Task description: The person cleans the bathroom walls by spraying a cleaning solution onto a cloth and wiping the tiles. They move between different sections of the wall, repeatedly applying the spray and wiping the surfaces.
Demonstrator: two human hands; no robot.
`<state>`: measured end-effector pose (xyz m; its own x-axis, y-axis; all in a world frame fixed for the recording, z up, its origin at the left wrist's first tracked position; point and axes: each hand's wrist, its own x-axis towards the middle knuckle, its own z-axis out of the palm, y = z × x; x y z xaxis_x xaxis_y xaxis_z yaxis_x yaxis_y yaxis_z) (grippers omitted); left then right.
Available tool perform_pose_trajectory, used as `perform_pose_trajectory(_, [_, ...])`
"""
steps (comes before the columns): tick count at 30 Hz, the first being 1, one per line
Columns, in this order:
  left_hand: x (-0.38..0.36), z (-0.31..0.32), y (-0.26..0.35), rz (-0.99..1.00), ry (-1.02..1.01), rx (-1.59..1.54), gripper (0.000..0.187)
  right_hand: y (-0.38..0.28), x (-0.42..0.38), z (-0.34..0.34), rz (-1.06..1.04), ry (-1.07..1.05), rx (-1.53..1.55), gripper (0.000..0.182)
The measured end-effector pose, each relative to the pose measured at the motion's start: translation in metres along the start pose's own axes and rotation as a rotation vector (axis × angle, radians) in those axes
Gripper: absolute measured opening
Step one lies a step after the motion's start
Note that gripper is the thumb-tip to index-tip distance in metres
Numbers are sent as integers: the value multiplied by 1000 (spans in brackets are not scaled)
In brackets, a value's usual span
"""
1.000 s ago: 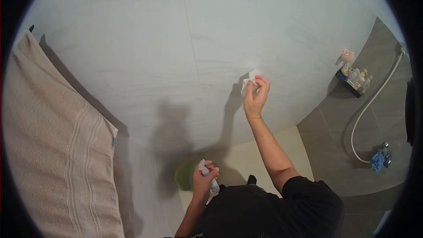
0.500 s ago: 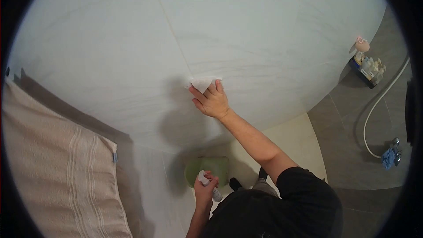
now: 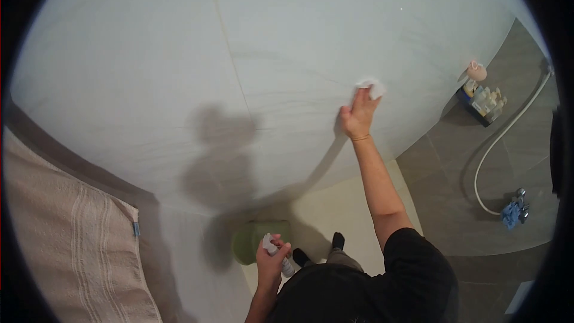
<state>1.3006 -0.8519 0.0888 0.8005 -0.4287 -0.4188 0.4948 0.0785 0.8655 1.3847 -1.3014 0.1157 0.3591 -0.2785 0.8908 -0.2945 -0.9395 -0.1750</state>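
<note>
My right hand (image 3: 357, 121) is stretched out at arm's length against the pale marbled wall (image 3: 299, 36). Under its fingertips it presses a crumpled white wipe (image 3: 375, 90) flat to the surface. Lower down, close to my body, my left hand (image 3: 270, 258) is wrapped round a white spray bottle (image 3: 287, 268), its spray head (image 3: 267, 241) poking up past the fingers. The fine detail of the bottle is too small to read.
A green bin or stool (image 3: 244, 245) stands on the floor beyond my left hand. At left hangs a beige towel (image 3: 66, 227). On the right are a caddy of bottles (image 3: 487, 104), a pink puff (image 3: 476, 71), a shower hose (image 3: 478, 173) and a blue cloth (image 3: 512, 215) on the tap.
My right hand has slid the wipe across the wall to the right and slightly up, away from the vertical seam. My left hand still holds the spray bottle low down. The view has shifted a little.
</note>
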Motion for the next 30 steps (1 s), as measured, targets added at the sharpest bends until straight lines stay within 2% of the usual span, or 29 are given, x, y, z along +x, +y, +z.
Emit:
perform_pose_trajectory(1, [-2,-3,-3,6,-5,-18,39,5,10,-8,-19,3,-3,77])
perform_pose_trajectory(3, [-1,-7,-6,-12,21,-33,39,13,49,-20,3,247,101,82])
perform_pose_trajectory(4, [2,-7,-8,25,3,-58,39,17,77,-30,-34,279,102,82])
perform_pose_trajectory(6, [3,-11,-10,33,45,-82,39,17,127,-61,-130,230,34,82])
perform_pose_trajectory(9, [1,-3,7,85,58,-85,37,6,236,-118,-300,264,12,74])
perform_pose_trajectory(13, [9,-1,15,128,-24,-131,38,-20,368,-174,-475,343,-27,66])
perform_pose_trajectory(17, [22,3,14,181,-66,-134,39,-61,456,-210,-515,409,8,67])
perform_pose_trajectory(18, [25,5,13,165,-61,-130,39,-80,468,-218,-433,311,-34,72])
perform_pose_trajectory(19, [27,5,9,144,-52,-125,40,-93,476,-223,-347,208,-73,77])
perform_pose_trajectory(20, [27,6,9,136,-41,-123,40,-100,482,-224,-343,198,-65,77])
perform_pose_trajectory(23, [21,13,13,140,-82,-132,42,-108,475,-217,-519,236,-122,83])
perform_pose_trajectory(24, [17,12,12,118,-73,-129,42,-108,461,-208,-511,214,-118,83])
perform_pose_trajectory(26, [17,12,8,140,-92,-118,41,-115,427,-199,-706,116,-189,83])
perform_pose_trajectory(28, [18,12,2,118,-90,-115,40,-103,386,-175,-708,52,-223,82])
perform_pose_trajectory(30, [15,10,-2,100,-87,-103,39,-98,341,-161,-783,28,-212,70])
